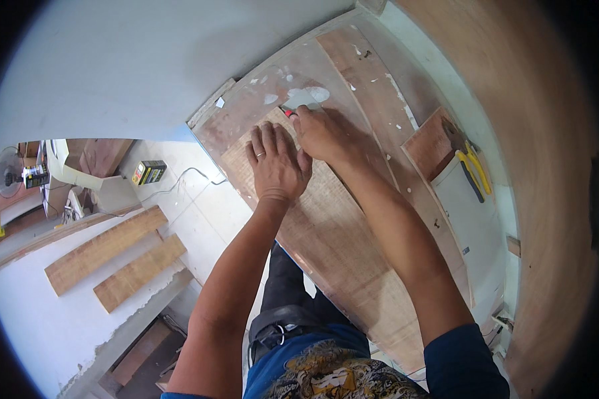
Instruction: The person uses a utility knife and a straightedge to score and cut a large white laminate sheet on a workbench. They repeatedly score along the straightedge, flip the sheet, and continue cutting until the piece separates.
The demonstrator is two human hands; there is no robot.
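A long light-brown wooden board [333,226] lies on the bench, running from its far end down toward my body. Near the far end my left hand [273,163] rests flat on it, fingers stretched out and a ring on one of them. Right beside it, at the board's far edge, my right hand [318,135] is closed around a small red-and-black tool [289,112]. Most of that tool is hidden by the fingers, so its kind cannot be made out.
Right of the board lie a wider plank [373,86], a reddish-brown wood block [432,143] and yellow-handled pliers [474,171]. At left, two short boards [106,249] lie on a white surface. A yellow-and-black can [148,173], a cable [180,181] and a fan [10,174] stand beyond.
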